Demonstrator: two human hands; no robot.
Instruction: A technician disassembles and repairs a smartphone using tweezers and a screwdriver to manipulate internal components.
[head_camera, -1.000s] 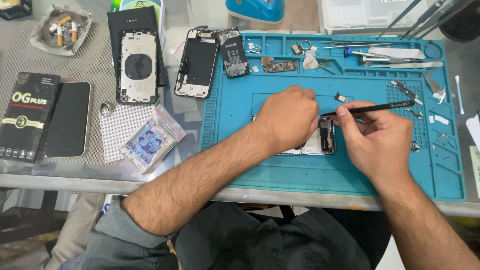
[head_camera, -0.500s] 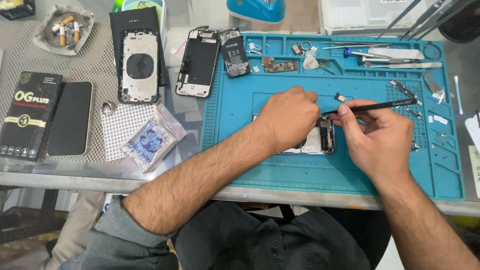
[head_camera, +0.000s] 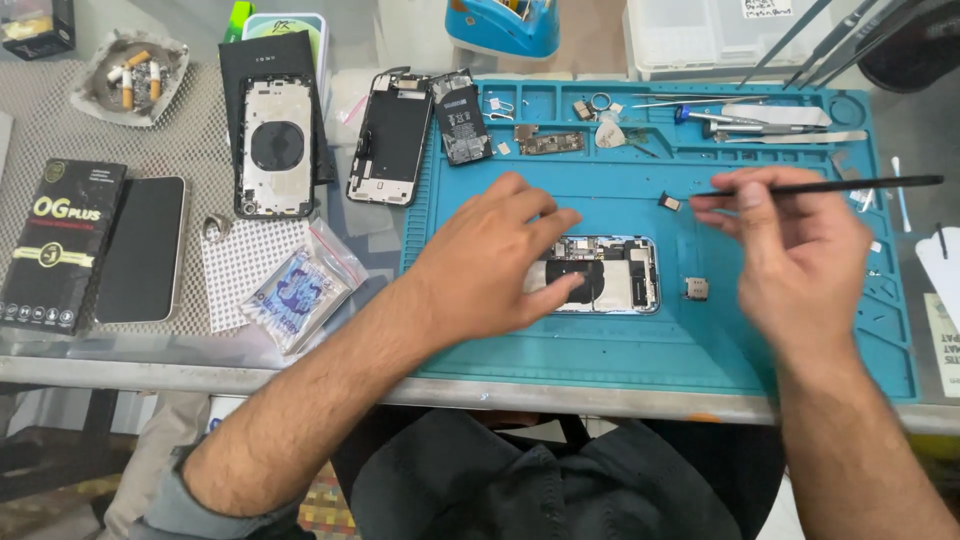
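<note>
**Working over an opened phone with loose parts close by**

Pinning the opened phone (head_camera: 600, 274) on the blue mat (head_camera: 640, 350), the left hand (head_camera: 490, 262) lies flat, fingers spread. The right hand (head_camera: 790, 245) pinches a thin black tool (head_camera: 850, 184) (tip beside a small part (head_camera: 670, 203)). A slip could flick that part, or the loose module (head_camera: 696, 289) just right of the phone, off the mat.

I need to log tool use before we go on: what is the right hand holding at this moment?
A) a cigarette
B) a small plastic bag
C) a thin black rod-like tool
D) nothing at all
C: the right hand pinches a thin black rod-like tool above the blue mat, while the left hand rests on the opened phone.
</note>
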